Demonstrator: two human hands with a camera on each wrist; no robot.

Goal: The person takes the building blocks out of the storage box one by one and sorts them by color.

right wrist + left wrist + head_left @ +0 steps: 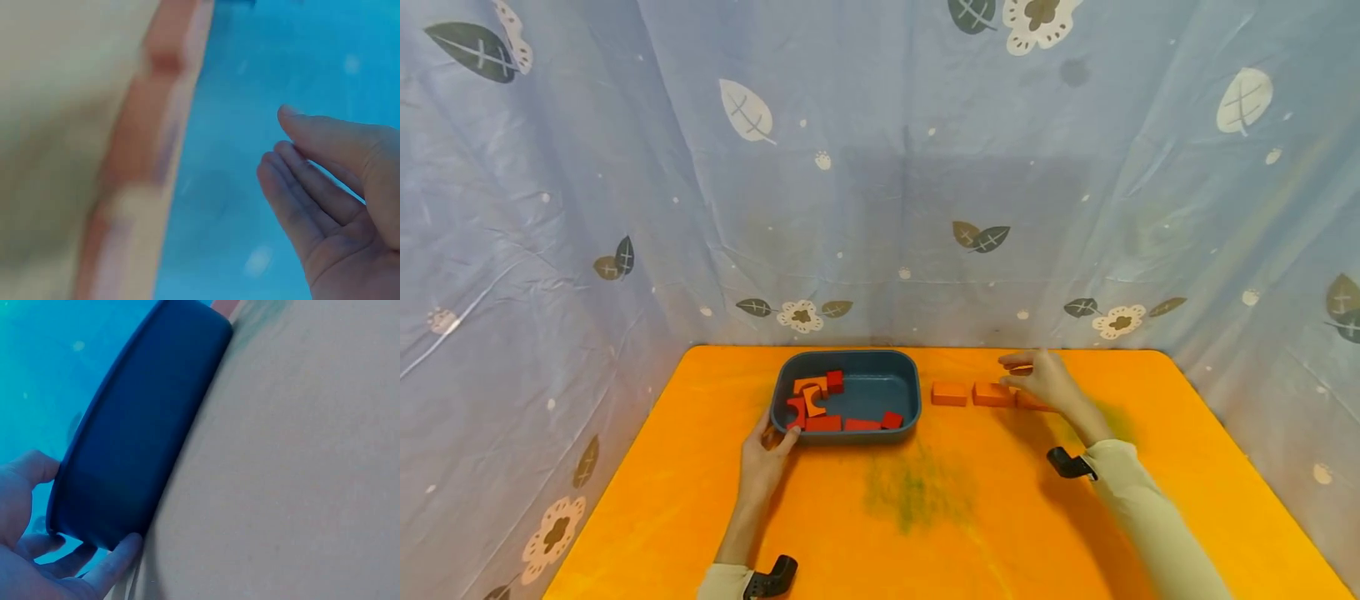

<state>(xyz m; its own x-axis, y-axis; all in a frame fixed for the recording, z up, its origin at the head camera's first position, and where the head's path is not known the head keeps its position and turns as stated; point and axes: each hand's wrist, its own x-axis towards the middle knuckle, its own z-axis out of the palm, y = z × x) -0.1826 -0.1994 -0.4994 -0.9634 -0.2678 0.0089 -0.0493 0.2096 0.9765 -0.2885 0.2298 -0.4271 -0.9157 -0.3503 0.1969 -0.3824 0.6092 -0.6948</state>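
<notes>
A dark blue plastic box [850, 439] stands on the table with several red and orange toy blocks inside, including an orange arch-shaped block [811, 403] and a small red cube [835, 382]. My left hand [763, 462] grips the box's front left corner, its thumb against the rim and other fingers along the outer wall. To the right of the box, three orange blocks lie in a row: a left block [949, 394], a middle block [991, 395] and a right block [1033, 403], partly covered by my right hand [1048, 385]. That hand hovers over them, fingers extended, holding nothing.
The orange table [985, 533] has a greenish smudge in front of the box. A pale blue curtain [887, 208] with leaf and flower prints surrounds the table's back and sides. Its back part hangs close behind the box and the row.
</notes>
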